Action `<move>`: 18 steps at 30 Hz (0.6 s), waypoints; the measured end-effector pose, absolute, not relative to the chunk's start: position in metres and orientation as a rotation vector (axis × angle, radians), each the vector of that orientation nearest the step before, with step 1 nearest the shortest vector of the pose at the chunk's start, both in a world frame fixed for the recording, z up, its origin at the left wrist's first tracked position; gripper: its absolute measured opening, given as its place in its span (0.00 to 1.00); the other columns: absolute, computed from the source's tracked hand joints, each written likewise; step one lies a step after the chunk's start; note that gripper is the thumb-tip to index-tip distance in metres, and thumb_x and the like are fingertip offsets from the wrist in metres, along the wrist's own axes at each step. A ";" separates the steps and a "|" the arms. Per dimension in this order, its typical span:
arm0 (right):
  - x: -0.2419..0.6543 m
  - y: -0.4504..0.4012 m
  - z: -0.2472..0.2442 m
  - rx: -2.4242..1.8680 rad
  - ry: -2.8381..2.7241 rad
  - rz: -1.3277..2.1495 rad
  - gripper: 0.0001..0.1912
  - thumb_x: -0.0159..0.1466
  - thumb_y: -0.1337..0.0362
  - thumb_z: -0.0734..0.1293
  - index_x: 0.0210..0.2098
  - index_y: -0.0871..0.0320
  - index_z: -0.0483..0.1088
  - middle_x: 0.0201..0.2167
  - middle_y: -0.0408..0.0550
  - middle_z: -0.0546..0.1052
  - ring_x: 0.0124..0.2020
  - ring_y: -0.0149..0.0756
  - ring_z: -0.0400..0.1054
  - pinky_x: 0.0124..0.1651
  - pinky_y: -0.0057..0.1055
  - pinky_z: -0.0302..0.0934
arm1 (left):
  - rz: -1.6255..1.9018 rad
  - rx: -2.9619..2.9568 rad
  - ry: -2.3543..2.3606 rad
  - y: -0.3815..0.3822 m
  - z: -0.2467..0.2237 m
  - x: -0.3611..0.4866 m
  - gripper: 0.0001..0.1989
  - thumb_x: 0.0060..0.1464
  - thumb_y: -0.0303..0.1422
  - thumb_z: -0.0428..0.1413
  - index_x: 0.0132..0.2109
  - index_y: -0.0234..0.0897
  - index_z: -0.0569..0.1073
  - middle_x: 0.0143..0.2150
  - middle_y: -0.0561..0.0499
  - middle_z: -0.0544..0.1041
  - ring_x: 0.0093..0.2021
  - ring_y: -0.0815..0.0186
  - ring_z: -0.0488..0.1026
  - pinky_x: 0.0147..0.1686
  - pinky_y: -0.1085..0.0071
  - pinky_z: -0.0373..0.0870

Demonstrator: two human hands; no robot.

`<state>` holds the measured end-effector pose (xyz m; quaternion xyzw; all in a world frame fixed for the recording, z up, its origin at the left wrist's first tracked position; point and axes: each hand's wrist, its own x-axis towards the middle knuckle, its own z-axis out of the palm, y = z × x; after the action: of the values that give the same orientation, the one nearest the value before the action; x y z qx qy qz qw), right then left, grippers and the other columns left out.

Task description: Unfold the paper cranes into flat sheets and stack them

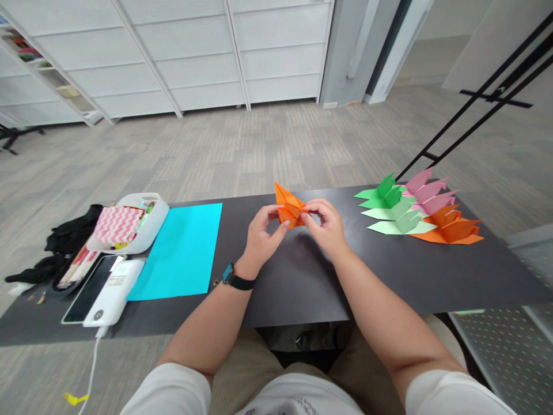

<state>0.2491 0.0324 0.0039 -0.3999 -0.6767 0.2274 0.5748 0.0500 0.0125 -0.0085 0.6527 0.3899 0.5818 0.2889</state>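
My left hand [264, 235] and right hand [325, 226] pinch orange folded paper [290, 206] — bright cranes [404, 216] at two o'clock.

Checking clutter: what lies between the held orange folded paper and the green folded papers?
The right hand, touching the orange folded paper, then bare dark tabletop up to the green folded papers, in the head view.

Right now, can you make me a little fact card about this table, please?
Left hand: pinching one side of an orange folded-paper shape
Right hand: pinching the other side
Left wrist: black-banded watch
Table's left side: flat bright-blue paper sheet, white plastic basket, white rectangular device with a cable
Table's right side: bunched folded-paper shapes, green, pale green, pink and orange
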 end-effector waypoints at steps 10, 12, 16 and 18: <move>0.245 0.041 -0.013 -0.951 -1.370 1.150 0.23 0.63 0.50 0.75 0.55 0.49 0.73 0.33 0.39 0.74 0.33 0.35 0.70 0.40 0.35 0.71 | 1.509 1.254 0.981 0.021 -0.011 0.051 0.33 0.56 0.43 0.72 0.63 0.43 0.70 0.34 0.58 0.74 0.34 0.70 0.75 0.40 0.71 0.75; 0.245 0.042 -0.013 -0.969 -1.326 1.228 0.23 0.61 0.49 0.76 0.53 0.49 0.74 0.32 0.38 0.73 0.32 0.34 0.70 0.39 0.35 0.70 | 1.486 1.206 0.966 0.022 -0.013 0.051 0.32 0.56 0.43 0.72 0.62 0.42 0.70 0.33 0.58 0.73 0.34 0.70 0.75 0.40 0.71 0.74; 0.247 0.043 -0.008 -0.989 -1.252 1.382 0.24 0.58 0.49 0.79 0.50 0.51 0.75 0.27 0.35 0.69 0.27 0.31 0.65 0.33 0.31 0.66 | 1.496 1.170 0.989 0.026 -0.017 0.051 0.30 0.56 0.42 0.72 0.59 0.42 0.69 0.35 0.57 0.76 0.35 0.70 0.76 0.42 0.70 0.74; 0.248 0.042 -0.005 -0.990 -1.231 1.443 0.25 0.57 0.50 0.79 0.49 0.51 0.75 0.25 0.34 0.67 0.26 0.30 0.62 0.31 0.30 0.64 | 1.514 1.195 1.007 0.027 -0.019 0.051 0.27 0.55 0.42 0.72 0.54 0.43 0.69 0.37 0.56 0.77 0.37 0.69 0.77 0.43 0.70 0.75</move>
<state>0.2480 0.0422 -0.0054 -0.4059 -0.5047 0.5915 0.4803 0.0507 0.0266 -0.0191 0.4863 0.4100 0.6162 0.4644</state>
